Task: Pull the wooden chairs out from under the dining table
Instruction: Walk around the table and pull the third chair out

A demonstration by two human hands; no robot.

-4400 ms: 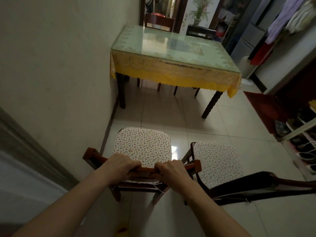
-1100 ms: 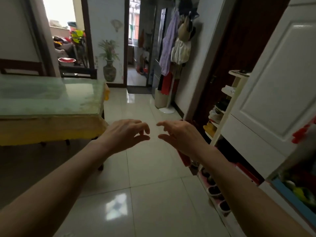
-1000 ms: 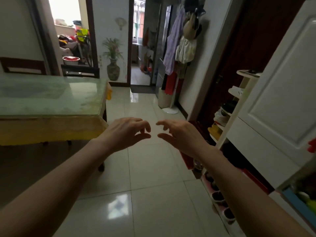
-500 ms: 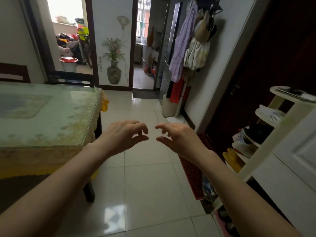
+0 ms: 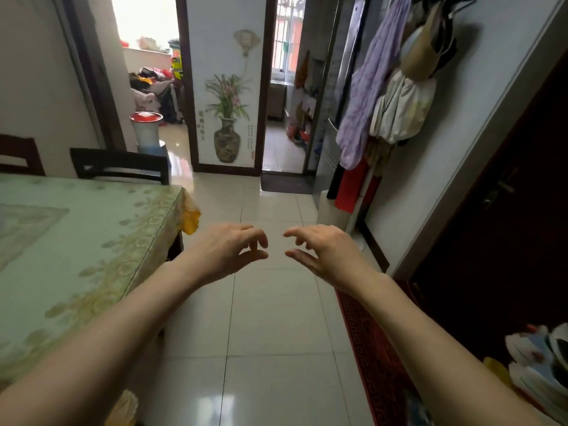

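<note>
The dining table (image 5: 80,241) with a glass top over a yellow cloth fills the left side. Behind its far edge stands a dark wooden chair (image 5: 120,166), only its backrest showing, pushed in against the table. A second, reddish wooden chair (image 5: 20,155) shows at the far left edge, also behind the table. My left hand (image 5: 227,252) and my right hand (image 5: 322,253) are held out in front of me over the tiled floor, right of the table's corner, fingers loosely curled and holding nothing. Both hands are well short of the chairs.
A tiled aisle (image 5: 270,333) runs between the table and the right wall. A red mat (image 5: 372,348) and a shoe rack (image 5: 541,361) lie at the right. Clothes (image 5: 368,96) hang on the wall; a white bin (image 5: 333,207) stands below. A vase (image 5: 146,129) stands by the doorway.
I have let go of the chair I gripped earlier and walked forward along the table's right side. The far chairs and doorways are closer. My hands stay out in front, empty.
</note>
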